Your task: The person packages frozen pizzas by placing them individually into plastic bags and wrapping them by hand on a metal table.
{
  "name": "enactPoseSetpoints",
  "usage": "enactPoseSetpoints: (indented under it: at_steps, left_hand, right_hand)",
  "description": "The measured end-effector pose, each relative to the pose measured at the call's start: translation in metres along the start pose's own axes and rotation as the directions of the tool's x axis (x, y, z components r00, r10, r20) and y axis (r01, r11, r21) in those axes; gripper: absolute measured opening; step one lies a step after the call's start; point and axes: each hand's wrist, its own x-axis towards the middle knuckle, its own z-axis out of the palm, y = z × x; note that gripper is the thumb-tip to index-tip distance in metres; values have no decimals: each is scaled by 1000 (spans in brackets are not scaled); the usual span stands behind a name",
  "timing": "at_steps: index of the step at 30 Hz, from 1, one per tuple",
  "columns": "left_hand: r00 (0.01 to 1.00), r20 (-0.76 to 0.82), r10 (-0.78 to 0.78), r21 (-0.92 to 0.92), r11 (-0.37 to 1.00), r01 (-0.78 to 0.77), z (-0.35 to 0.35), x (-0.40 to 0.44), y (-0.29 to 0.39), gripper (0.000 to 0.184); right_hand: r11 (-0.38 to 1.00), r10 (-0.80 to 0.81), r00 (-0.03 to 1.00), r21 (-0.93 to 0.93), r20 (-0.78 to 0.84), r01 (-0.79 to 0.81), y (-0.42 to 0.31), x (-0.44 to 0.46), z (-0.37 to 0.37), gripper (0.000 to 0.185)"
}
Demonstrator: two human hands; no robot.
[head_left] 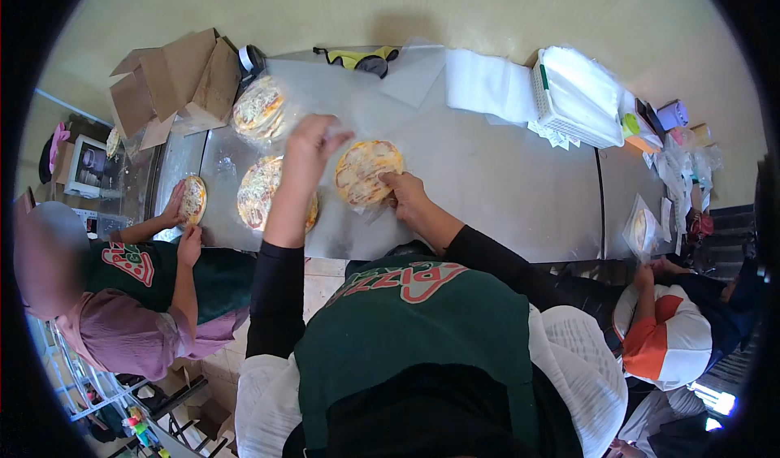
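A small round pizza (368,170) in a clear plastic bag lies on the steel table, slightly left of the middle. My right hand (409,198) grips its lower right edge. Raised above the table, my left hand (313,145) has its fingers pinched near the bag's upper left; blurred clear film shows beside them, too faint to tell whether it is held. Left of my left forearm are bagged pizzas (260,193), partly hidden by it. Farther back sits a stack of bagged pizzas (259,107).
An open cardboard box (180,80) stands at the back left. Clear sheets (488,84) and a white basket (543,92) of bags line the back of the steel table (504,190). A co-worker at left handles a pizza (193,200); another at right holds a bagged item (642,229).
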Motion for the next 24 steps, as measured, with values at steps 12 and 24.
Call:
enactPoseSetpoints:
  at_steps: [12,24]
  left_hand:
    - [989,97,-112,-62,991,118,69,-30,-28,16]
    - [974,226,-4,281,958,-61,63,-45,-10,32]
  right_hand:
    - [850,-291,808,527,513,-29,9,10,-90,49]
    - [814,-162,812,541,561,-211,11,29,-92,51]
